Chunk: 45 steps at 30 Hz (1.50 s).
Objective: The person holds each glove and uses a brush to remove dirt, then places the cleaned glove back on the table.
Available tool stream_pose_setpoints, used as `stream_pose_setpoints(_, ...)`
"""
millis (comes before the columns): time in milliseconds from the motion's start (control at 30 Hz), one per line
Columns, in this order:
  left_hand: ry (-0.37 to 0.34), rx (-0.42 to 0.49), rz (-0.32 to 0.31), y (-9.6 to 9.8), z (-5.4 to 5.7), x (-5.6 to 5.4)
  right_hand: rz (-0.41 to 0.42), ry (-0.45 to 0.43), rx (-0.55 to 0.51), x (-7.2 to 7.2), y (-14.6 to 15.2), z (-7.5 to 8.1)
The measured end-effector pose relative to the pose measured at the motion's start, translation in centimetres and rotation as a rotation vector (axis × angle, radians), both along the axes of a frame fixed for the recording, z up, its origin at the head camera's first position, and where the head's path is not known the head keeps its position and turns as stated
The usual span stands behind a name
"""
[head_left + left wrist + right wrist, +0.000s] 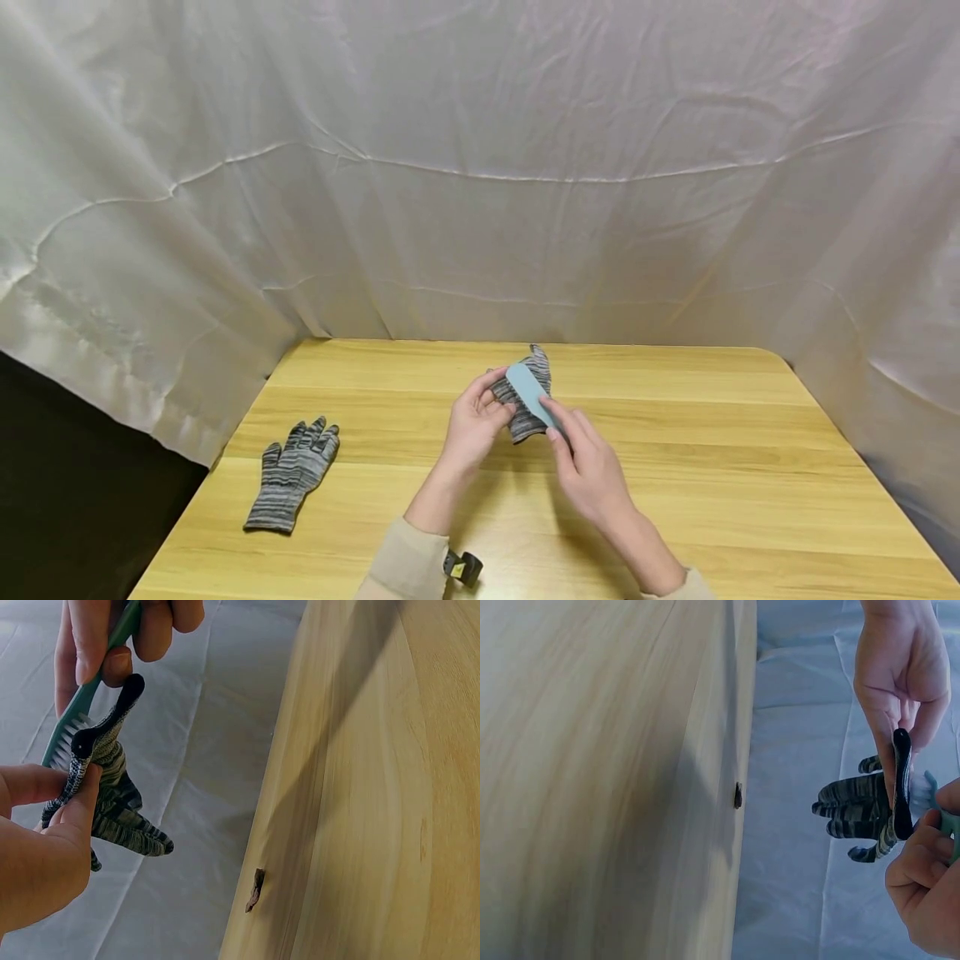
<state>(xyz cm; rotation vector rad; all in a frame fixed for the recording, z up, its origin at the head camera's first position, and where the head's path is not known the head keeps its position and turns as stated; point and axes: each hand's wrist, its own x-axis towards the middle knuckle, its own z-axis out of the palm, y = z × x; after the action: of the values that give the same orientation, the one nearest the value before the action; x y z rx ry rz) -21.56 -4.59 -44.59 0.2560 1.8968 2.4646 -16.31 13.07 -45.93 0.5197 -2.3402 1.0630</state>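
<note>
In the head view my left hand (474, 421) pinches a grey-and-black striped knit glove (538, 367) by its side, holding it up above the table. My right hand (592, 471) grips the handle of a light blue brush (527, 388), whose flat back covers part of the glove. The left wrist view shows the brush's white bristles (66, 741) up against the glove near its dark cuff. Below the cuff, the glove's fingers (853, 806) hang apart in the right wrist view. The left thumb and fingers grip its fabric near the bristles.
A second striped glove (291, 479) lies flat on the wooden table (750, 467) at the left. A small dark mark (256, 891) shows near the table edge in the left wrist view. Pale curtains (480, 233) enclose the back and sides. By the left sleeve is a black wrist device (463, 568).
</note>
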Motion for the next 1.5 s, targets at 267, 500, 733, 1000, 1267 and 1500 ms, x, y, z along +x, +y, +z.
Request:
stream_pose_setpoints(267,-0.003,0.025,-0.002,-0.2,0.2,0.0,-0.014,-0.031,-0.023,-0.2,0.3,0.0)
stream_pose_setpoints(500,-0.027,0.02,0.016,-0.4,0.3,0.0,-0.043,-0.041,-0.044,-0.2,0.7,0.3)
stream_pose_setpoints(733,-0.019,0.029,0.021,-0.5,0.3,0.0,-0.055,-0.035,-0.072,-0.3,1.1,0.6)
stream_pose_setpoints(1000,-0.02,0.032,0.013,-0.4,0.2,0.0,-0.047,0.022,-0.11,-0.3,1.1,0.7)
stream_pose_setpoints(1267,-0.015,0.013,0.016,-0.2,0.2,0.1,0.028,0.044,-0.081,0.0,0.6,0.6)
stream_pose_setpoints(1500,-0.025,0.009,0.014,-0.2,0.0,0.2,0.054,-0.011,-0.035,0.2,0.2,0.3)
